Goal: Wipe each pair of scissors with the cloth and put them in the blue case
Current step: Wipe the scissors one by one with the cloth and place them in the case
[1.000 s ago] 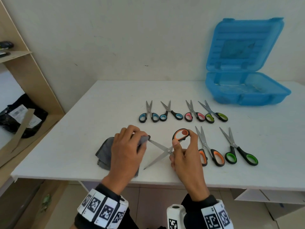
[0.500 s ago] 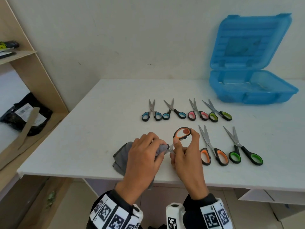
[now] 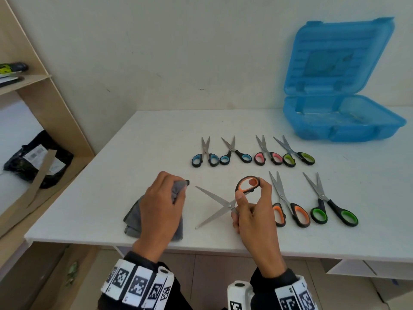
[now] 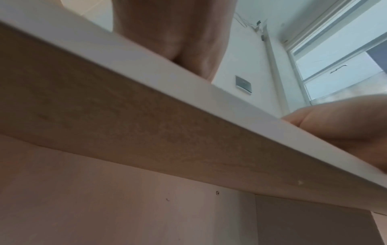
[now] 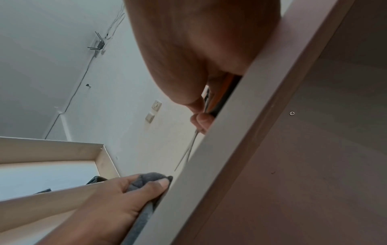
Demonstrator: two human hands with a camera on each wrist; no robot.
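Observation:
My right hand (image 3: 250, 204) holds a pair of orange-handled scissors (image 3: 220, 203) by the handles, blades spread wide and pointing left over the table's front. My left hand (image 3: 164, 198) grips a grey cloth (image 3: 134, 217) just left of the blade tips, a small gap between cloth and upper blade. In the right wrist view the left hand (image 5: 117, 197) bunches the cloth (image 5: 150, 179) below the thin blades (image 5: 188, 152). The open blue case (image 3: 342, 121) stands at the back right, its lid up against the wall.
Several small scissors (image 3: 252, 153) lie in a back row. Two larger pairs, orange (image 3: 288, 209) and green (image 3: 330, 204), lie right of my right hand. A wooden shelf unit (image 3: 33, 108) stands left of the white table (image 3: 134, 153). The left wrist view shows mostly the table's underside.
The left hand slid the cloth in to the blade pivot, then back out left off the blade tip. The right hand kept hold of the handles.

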